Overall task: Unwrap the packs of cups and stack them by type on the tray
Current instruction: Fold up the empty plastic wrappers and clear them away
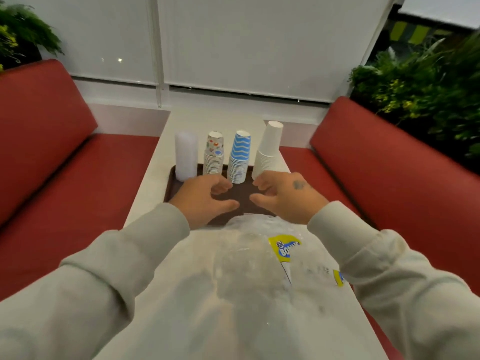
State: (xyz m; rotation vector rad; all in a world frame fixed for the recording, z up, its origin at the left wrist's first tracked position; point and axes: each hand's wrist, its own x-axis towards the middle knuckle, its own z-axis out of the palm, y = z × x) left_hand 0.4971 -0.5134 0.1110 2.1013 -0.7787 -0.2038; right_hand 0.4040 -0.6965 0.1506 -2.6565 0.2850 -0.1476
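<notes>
A dark brown tray (174, 185) lies on the white table. Along its far edge stand a translucent white cup stack (186, 155), a stack of cups with coloured prints (213, 153), a blue-and-white wavy stack (239, 157) and a plain white stack (268, 149), all upside down. My left hand (205, 197) and my right hand (284, 194) hover over the tray's near half, fingers loosely curled, facing each other and holding nothing. Clear plastic wrapping (249, 245) with a yellow label (284, 249) lies crumpled on the table in front of the tray.
Red bench seats (384, 162) flank the narrow white table (259, 320) on both sides. White blinds cover the window behind. Green plants (420, 81) stand at the far right and far left.
</notes>
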